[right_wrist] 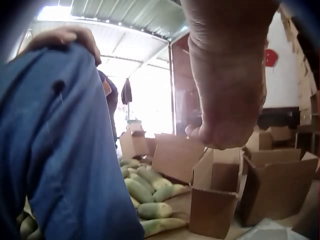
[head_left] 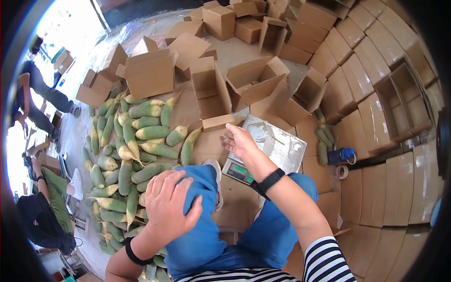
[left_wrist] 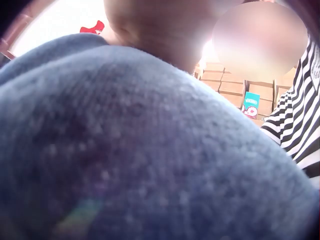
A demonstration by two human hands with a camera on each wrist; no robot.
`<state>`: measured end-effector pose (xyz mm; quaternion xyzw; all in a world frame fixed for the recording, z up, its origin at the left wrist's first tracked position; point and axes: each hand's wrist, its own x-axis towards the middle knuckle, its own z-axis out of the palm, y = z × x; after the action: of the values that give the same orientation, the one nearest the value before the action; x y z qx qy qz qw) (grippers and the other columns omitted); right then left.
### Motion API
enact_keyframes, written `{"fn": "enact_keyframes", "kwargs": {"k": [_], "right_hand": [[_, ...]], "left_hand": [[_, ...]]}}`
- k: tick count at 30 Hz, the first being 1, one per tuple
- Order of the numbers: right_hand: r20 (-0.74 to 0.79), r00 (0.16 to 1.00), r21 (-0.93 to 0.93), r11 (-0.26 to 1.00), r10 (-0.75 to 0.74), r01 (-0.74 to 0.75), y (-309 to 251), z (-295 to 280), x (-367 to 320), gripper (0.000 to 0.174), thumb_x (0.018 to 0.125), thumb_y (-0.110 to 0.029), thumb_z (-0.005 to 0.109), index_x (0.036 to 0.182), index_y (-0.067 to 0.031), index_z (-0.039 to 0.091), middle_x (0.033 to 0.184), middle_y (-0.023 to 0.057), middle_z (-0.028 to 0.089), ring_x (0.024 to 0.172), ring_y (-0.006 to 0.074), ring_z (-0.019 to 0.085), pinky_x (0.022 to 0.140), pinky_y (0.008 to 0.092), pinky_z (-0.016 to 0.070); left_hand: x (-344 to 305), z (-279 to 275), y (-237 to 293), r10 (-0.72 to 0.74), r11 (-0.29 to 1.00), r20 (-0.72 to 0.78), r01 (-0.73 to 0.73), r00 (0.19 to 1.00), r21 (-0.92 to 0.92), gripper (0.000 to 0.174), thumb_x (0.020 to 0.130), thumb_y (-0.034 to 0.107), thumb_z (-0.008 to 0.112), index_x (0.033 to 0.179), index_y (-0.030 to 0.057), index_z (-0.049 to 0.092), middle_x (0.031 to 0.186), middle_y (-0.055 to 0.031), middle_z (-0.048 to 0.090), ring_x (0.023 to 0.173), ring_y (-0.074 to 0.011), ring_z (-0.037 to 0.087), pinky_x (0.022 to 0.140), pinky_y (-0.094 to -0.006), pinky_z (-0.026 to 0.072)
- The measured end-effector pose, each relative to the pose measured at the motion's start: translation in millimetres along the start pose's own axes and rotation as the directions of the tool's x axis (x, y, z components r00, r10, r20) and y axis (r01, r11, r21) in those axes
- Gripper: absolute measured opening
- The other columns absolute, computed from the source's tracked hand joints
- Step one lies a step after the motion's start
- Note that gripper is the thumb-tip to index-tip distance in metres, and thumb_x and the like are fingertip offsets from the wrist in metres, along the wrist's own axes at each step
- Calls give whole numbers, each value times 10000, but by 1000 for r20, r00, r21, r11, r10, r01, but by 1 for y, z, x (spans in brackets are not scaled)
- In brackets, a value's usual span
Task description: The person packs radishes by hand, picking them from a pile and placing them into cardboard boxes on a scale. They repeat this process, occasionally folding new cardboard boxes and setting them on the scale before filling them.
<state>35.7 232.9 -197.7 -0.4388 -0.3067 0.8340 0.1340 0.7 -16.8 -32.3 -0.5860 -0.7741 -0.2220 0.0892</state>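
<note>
My left hand (head_left: 170,205) lies flat on my left knee (head_left: 199,188), fingers spread over the blue denim; the left wrist view is filled by that denim (left_wrist: 140,150). My right hand (head_left: 238,141) hovers with relaxed fingers, holding nothing, above a metal-topped digital scale (head_left: 277,152) with a green display (head_left: 239,170). In the right wrist view the right hand (right_wrist: 227,105) hangs over open cardboard boxes (right_wrist: 215,197). A heap of green-and-white radishes (head_left: 127,155) lies on the floor to my left.
Open cardboard boxes (head_left: 211,89) stand just beyond the scale and radishes. Stacked flat cartons (head_left: 376,113) wall off the right side. A blue bottle (head_left: 342,155) and tape roll (head_left: 342,172) sit at right. Other people (head_left: 47,207) are at the far left.
</note>
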Motion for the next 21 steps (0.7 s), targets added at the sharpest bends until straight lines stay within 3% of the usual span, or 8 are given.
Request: {"fn": "enact_keyframes", "kwargs": {"k": [4, 8, 12, 14, 15, 17, 18, 21], "right_hand": [[-122, 989, -12, 997, 78, -80, 19, 4, 77, 659, 884, -350, 698, 1407, -84, 396, 1422, 226, 402, 1076, 380, 575, 850, 486, 529], [-210, 964, 3, 987, 161, -164, 26, 5, 121, 668, 864, -407, 719, 1391, -110, 436, 1417, 209, 409, 1076, 378, 567, 926, 505, 505], [-169, 969, -11, 983, 181, -185, 29, 2, 139, 570, 863, -372, 722, 1313, -104, 497, 1333, 180, 483, 1059, 355, 575, 915, 499, 507], [-143, 990, -152, 988, 12, -34, 26, 8, 138, 448, 863, -312, 718, 1199, -79, 537, 1191, 133, 565, 1030, 303, 592, 902, 477, 512], [-142, 990, -155, 987, 13, -35, 23, 14, 133, 448, 863, -312, 718, 1199, -79, 537, 1191, 133, 565, 1030, 303, 592, 902, 477, 512], [1, 976, -148, 966, -216, 214, 19, 26, 122, 284, 858, -237, 684, 1066, -75, 578, 1006, 39, 611, 927, 188, 595, 813, 379, 523], [-6, 963, -112, 958, -268, 266, 7, 41, 97, 224, 857, -204, 678, 1018, -72, 595, 931, 24, 620, 853, 144, 599, 783, 348, 531], [116, 949, -60, 952, -293, 301, -13, 29, 70, 235, 885, -222, 661, 1049, -72, 586, 994, 39, 629, 931, 177, 620, 871, 389, 523]], "left_hand": [[-1, -4, -8, -40, 999, 44, 41, 998, -25, 374, 715, 241, 725, 1020, 43, 638, 1081, -124, 609, 1011, -321, 591, 884, -437, 447], [-2, -4, -14, -69, 996, 73, 72, 995, -43, 361, 715, 253, 727, 1008, 57, 652, 1098, -116, 622, 1013, -309, 598, 900, -435, 443], [-4, -6, -19, -91, 994, 71, 94, 993, -53, 356, 707, 252, 730, 1001, 63, 657, 1094, -109, 632, 1011, -299, 605, 897, -428, 444], [-4, -7, -20, -98, 993, 66, 102, 993, -57, 358, 706, 250, 730, 1003, 63, 657, 1094, -111, 632, 1011, -300, 605, 896, -428, 445], [-5, -7, -21, -100, 993, 59, 103, 993, -57, 359, 705, 246, 732, 1004, 61, 657, 1094, -112, 632, 1012, -303, 605, 896, -429, 446], [-6, -7, -20, -103, 992, 51, 106, 993, -61, 361, 704, 242, 733, 1005, 59, 656, 1094, -114, 632, 1013, -306, 605, 895, -430, 447], [-6, -6, -20, -98, 993, 39, 100, 994, -59, 362, 705, 237, 732, 1007, 54, 654, 1089, -116, 631, 1010, -309, 605, 894, -430, 449], [-8, -4, -18, -84, 994, 1, 84, 996, -70, 361, 709, 228, 732, 1007, 43, 649, 1080, -120, 628, 1008, -314, 604, 891, -430, 452]]}}
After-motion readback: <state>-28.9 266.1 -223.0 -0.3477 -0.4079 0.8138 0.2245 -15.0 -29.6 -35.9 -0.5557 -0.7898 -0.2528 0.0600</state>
